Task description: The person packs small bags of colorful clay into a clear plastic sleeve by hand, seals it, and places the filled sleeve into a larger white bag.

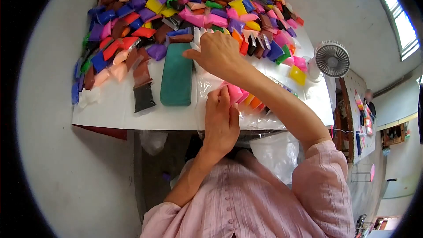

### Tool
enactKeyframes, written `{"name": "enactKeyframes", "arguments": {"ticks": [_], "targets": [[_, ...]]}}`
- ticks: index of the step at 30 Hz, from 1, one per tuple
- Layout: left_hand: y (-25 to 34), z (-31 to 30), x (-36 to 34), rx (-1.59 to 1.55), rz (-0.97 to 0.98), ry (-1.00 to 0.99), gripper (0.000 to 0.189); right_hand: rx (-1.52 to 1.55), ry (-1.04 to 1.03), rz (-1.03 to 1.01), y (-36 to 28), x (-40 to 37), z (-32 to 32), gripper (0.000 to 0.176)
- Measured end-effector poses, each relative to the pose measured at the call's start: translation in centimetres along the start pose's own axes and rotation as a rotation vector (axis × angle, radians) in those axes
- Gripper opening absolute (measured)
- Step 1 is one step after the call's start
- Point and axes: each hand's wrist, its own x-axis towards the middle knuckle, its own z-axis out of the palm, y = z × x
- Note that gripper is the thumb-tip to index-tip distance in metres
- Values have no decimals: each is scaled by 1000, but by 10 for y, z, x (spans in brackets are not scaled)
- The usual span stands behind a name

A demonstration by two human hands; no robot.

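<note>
My left hand [221, 121] is at the table's front edge, its fingers curled on a clear plastic bag [203, 86]. Beside those fingers, a pink packet [235, 92] and some orange ones show in or under the clear plastic. Farther back, my right hand [219, 53] is closed with fingers pointing down among the small packets; what its fingertips grip is hidden. Its thumb reaches the upper right edge of a teal oblong box or block [176, 75]. A row of dark packets [257, 45] stands just right of the right hand.
Many small colored packets [194, 17] heap across the back of the white table [103, 114]. A black packet [144, 97] lies left of the teal block. A white fan [331, 59] stands at the right edge. Below the table hangs clear plastic [277, 152].
</note>
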Motion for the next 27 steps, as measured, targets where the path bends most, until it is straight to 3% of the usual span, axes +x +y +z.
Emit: {"name": "enactKeyframes", "arguments": {"ticks": [8,12,15,23,27], "targets": [[6,-6,2,-92,-83,-11,51,-106,32,16,2,3,9,37],[7,-7,0,-131,-130,-39,57,-131,26,16,2,2,12,36],[-3,3,-2,-128,-35,86,61,-131,-18,33,2,2,9,35],[-1,-5,-4,-252,-109,6,65,-99,31,167,-8,-4,-26,35],[-3,-3,-2,-210,-167,-1,60,-23,245,232,-14,-41,-74,35]]}}
